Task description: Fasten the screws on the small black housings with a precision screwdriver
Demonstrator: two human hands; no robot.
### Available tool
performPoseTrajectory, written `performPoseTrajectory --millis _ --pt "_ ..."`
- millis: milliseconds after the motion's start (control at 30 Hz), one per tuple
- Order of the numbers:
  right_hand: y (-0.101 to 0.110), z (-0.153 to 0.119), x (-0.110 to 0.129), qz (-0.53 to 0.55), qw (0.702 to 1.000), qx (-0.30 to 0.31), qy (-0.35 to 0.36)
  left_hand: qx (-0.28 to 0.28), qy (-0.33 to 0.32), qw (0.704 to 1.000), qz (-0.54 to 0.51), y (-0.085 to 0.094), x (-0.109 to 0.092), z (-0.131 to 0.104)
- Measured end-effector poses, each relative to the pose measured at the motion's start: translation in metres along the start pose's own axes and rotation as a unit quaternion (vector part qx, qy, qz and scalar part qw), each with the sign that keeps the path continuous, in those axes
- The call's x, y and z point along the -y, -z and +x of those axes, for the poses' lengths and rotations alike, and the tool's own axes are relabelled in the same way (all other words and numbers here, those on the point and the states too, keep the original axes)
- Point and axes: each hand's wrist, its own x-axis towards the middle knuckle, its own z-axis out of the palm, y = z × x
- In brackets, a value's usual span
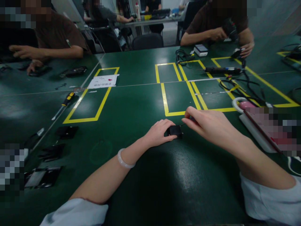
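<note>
Just right of the table's middle, my left hand (160, 131) grips a small black block (175, 131) between thumb and fingers. The block resembles a plug adapter, with a small metal pin showing on its right side. My right hand (204, 122) is closed in a pinch to the right of it. From those fingers a thin dark rod (183, 125) reaches toward the block's upper right corner. Most of the rod is hidden by the fingers, so its kind is unclear.
Yellow tape outlines mark the green table (131, 103). To the left lie a yellow-black screwdriver (68, 99) and several black parts (67, 131). A phone-like slab (263, 130), a tape roll (237, 104) and cables (252, 84) are at right. Two people work across the table.
</note>
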Motion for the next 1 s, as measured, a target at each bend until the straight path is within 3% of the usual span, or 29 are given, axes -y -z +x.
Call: performPoseTrajectory --millis 1000 --pt "-0.0024 0.0005 -0.0005 -0.013 1.000 0.007 -0.020 -0.003 -0.001 1.000 -0.005 0.0004 -0.0005 -0.0006"
